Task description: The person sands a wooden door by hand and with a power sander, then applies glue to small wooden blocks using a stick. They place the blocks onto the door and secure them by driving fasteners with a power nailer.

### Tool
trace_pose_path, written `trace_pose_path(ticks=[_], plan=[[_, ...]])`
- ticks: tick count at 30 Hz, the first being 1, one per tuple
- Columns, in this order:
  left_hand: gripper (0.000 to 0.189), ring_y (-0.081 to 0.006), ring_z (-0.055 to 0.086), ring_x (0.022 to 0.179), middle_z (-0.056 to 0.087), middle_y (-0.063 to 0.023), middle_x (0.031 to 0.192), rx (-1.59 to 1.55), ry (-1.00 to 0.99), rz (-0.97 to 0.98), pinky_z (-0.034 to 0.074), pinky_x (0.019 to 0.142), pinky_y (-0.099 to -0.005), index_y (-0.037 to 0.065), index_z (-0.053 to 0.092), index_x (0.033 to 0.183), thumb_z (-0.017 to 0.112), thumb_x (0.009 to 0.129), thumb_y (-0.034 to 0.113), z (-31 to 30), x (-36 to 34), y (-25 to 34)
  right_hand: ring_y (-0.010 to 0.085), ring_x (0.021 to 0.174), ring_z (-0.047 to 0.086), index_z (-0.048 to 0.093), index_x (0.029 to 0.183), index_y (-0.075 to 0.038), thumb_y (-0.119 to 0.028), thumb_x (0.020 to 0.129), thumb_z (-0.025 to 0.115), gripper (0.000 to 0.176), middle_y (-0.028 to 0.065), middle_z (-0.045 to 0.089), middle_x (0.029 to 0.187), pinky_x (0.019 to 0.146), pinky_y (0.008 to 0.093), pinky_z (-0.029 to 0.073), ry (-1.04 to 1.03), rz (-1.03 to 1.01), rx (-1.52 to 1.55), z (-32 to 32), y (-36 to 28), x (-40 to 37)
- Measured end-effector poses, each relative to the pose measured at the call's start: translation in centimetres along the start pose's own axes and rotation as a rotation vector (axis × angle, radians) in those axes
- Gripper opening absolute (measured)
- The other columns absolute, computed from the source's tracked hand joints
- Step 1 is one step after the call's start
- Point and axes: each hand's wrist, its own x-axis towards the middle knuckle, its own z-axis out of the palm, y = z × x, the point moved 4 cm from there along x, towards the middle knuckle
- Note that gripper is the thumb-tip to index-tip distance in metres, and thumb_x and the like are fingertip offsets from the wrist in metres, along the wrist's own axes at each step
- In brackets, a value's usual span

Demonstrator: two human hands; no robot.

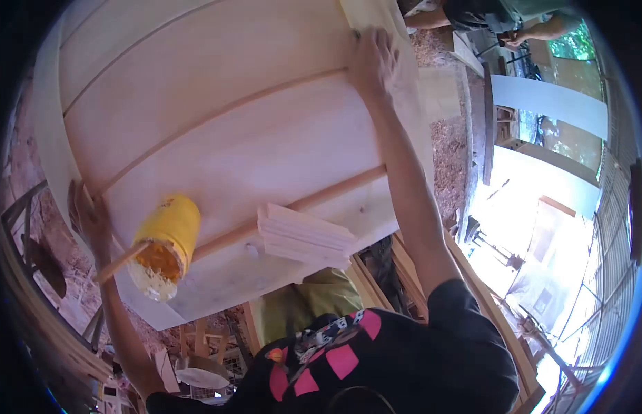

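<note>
A large pale wooden panel (231,138) with thin strips across it fills the middle of the head view. My right hand (374,61) is at its upper right edge, slightly blurred, and whether it grips anything is unclear. At the left edge my left hand (90,214) rests on the side board, its fingers partly over the edge. Beside it lies a yellow container (170,224) with a glue-like residue at its mouth and a wooden stick (124,261) poking out. A small stack of light wood pieces (303,234) lies on the lower part of the panel.
Another person's hand (517,38) shows at the top right, near a long pale board (548,103). Wood shavings (450,165) cover the ground right of the panel. Timber lengths (486,310) stand at lower right, and a dark metal frame (41,255) is at the left.
</note>
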Motion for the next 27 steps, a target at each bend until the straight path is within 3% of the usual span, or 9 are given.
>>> trace_pose_path(ticks=[5, 10, 11, 12, 15, 17, 20, 23, 27], plan=[[0.048, -0.0359, 0.049, 0.139, 0.052, -0.0163, 0.151, -0.015, -0.018, -0.003, 0.039, 0.112, -0.0518, 0.012, 0.057, 0.143, 0.061, 0.099, 0.031, -0.3, -0.6, 0.6, 0.0386, 0.111, 0.054, 0.061, 0.107, -0.008, -0.018, 0.088, 0.065, 0.021, 0.0143, 0.059, 0.110, 0.088, 0.0523, 0.042, -0.284, 0.118, -0.139, -7.1, 2.4, -11.6], [0.048, -0.0358, 0.048, 0.140, 0.051, -0.0170, 0.151, -0.010, 0.002, -0.007, 0.039, 0.113, -0.0515, 0.011, 0.056, 0.144, 0.061, 0.098, 0.025, -0.2, -1.1, 0.3, 0.0347, 0.110, 0.055, 0.059, 0.110, -0.011, -0.021, 0.087, 0.061, 0.024, 0.0134, 0.057, 0.108, 0.086, 0.0476, 0.042, -0.078, -0.134, -0.162, 2.1, 0.3, 3.5], [0.048, -0.0356, 0.048, 0.141, 0.051, -0.0174, 0.151, -0.007, -0.028, -0.016, 0.038, 0.113, -0.0514, 0.011, 0.056, 0.144, 0.060, 0.098, 0.023, -0.1, -1.0, 0.5, 0.0328, 0.111, 0.055, 0.058, 0.106, -0.012, -0.022, 0.089, 0.057, 0.020, 0.0131, 0.057, 0.109, 0.087, 0.0484, 0.043, 0.112, -0.221, -0.167, 5.0, -0.2, 7.7], [0.048, -0.0356, 0.048, 0.141, 0.051, -0.0174, 0.151, 0.003, -0.041, -0.031, 0.038, 0.113, -0.0514, 0.011, 0.056, 0.144, 0.060, 0.098, 0.023, 0.0, -1.3, 0.5, 0.0324, 0.116, 0.055, 0.059, 0.108, -0.012, -0.026, 0.087, 0.063, 0.026, 0.0121, 0.057, 0.115, 0.090, 0.0504, 0.043, -0.037, -0.165, -0.201, 8.0, -0.3, 12.1], [0.049, -0.0344, 0.046, 0.142, 0.051, -0.0166, 0.151, -0.023, -0.083, -0.076, 0.035, 0.115, -0.0502, 0.012, 0.054, 0.146, 0.060, 0.097, 0.019, -0.4, -1.5, 0.7, 0.0337, 0.120, 0.054, 0.060, 0.117, -0.011, -0.029, 0.084, 0.070, 0.039, 0.0118, 0.058, 0.120, 0.093, 0.0529, 0.042, -0.155, -0.083, -0.098, 8.4, -2.0, 15.3], [0.051, -0.0330, 0.044, 0.145, 0.051, -0.0155, 0.152, -0.006, -0.114, -0.132, 0.031, 0.118, -0.0490, 0.013, 0.054, 0.146, 0.061, 0.095, 0.018, -0.7, -1.5, 1.4, 0.0367, 0.123, 0.053, 0.061, 0.124, -0.011, -0.031, 0.083, 0.074, 0.047, 0.0131, 0.058, 0.124, 0.095, 0.0543, 0.041, 0.022, -0.242, -0.133, 7.1, 1.5, 7.5], [0.050, -0.0317, 0.041, 0.147, 0.050, -0.0137, 0.153, -0.031, -0.110, -0.181, 0.027, 0.120, -0.0487, 0.014, 0.055, 0.145, 0.061, 0.095, 0.018, -0.3, -1.9, 1.0, 0.0375, 0.116, 0.052, 0.063, 0.117, -0.009, -0.019, 0.091, 0.064, 0.028, 0.0152, 0.056, 0.119, 0.094, 0.0534, 0.042, -0.189, -0.034, -0.111, -0.1, 0.4, -0.1], [0.048, -0.0318, 0.040, 0.147, 0.049, -0.0137, 0.154, -0.026, -0.111, -0.204, 0.026, 0.120, -0.0497, 0.014, 0.056, 0.144, 0.060, 0.097, 0.019, -0.1, -2.0, 1.1, 0.0365, 0.115, 0.051, 0.062, 0.113, -0.009, -0.017, 0.091, 0.062, 0.023, 0.0139, 0.055, 0.117, 0.093, 0.0523, 0.043, -0.252, -0.045, -0.119, 1.3, -0.6, 3.9], [0.051, -0.0329, 0.039, 0.148, 0.047, -0.0157, 0.155, -0.028, -0.192, -0.184, 0.026, 0.121, -0.0506, 0.011, 0.051, 0.148, 0.057, 0.098, 0.018, -0.4, -2.2, 1.3, 0.0362, 0.117, 0.050, 0.061, 0.111, -0.008, -0.016, 0.091, 0.062, 0.021, 0.0145, 0.053, 0.119, 0.093, 0.0528, 0.044, -0.167, -0.080, -0.178, 9.9, -2.9, 18.3]])
